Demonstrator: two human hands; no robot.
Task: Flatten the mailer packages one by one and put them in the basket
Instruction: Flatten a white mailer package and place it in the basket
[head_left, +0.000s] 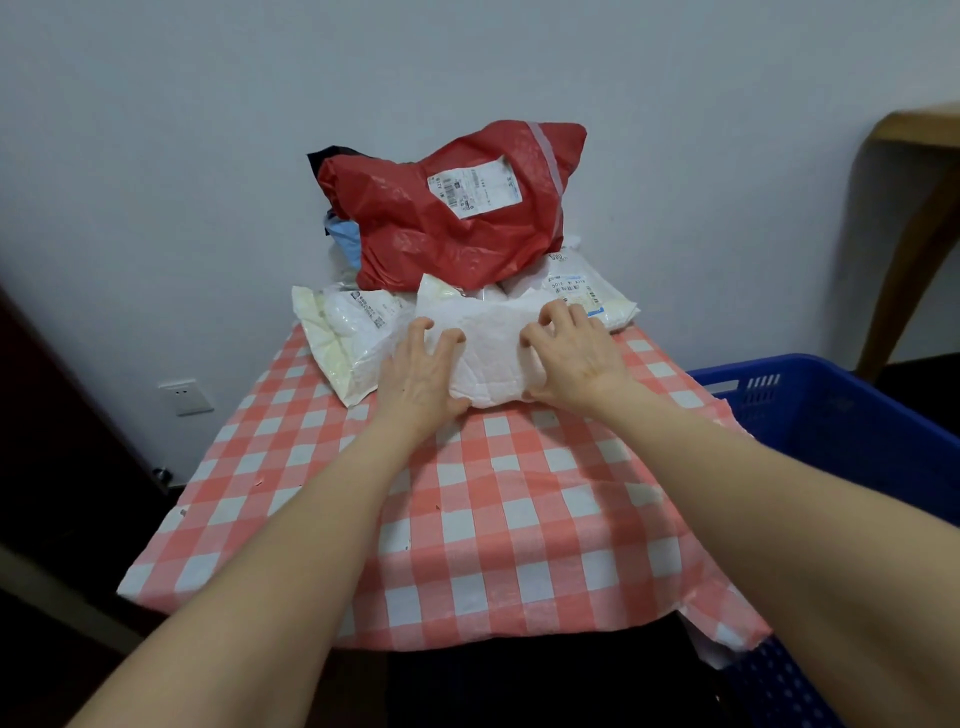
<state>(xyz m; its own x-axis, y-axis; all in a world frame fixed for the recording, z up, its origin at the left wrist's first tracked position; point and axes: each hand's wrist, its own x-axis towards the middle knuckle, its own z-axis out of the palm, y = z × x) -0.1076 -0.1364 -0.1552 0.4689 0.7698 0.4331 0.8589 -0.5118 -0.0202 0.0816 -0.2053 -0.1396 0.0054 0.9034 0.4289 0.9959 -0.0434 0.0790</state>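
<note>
Pink-and-white checked tablecloth (493, 519) fills most of the head camera view, covering a small table pushed against a pale wall. The puffy white mailer (493, 358) sits on the cloth at the front of the pile. The left hand (415, 374) grips its left end and the right hand (571, 353) grips its right end, with the fingers of both bent and dug into the top and the thumbs down at the near edge.

Behind it a big crinkly red mailer (441, 228) is heaped on top of the stack. A cream mailer (337, 338) lies just to the left and a labelled mailer (587, 296) just to the right, both touching the white one.

The blue plastic basket (831, 415) is lower down, off the table's right side. I can't see what's inside it. There's also a wall socket (185, 397) low on the left.
</note>
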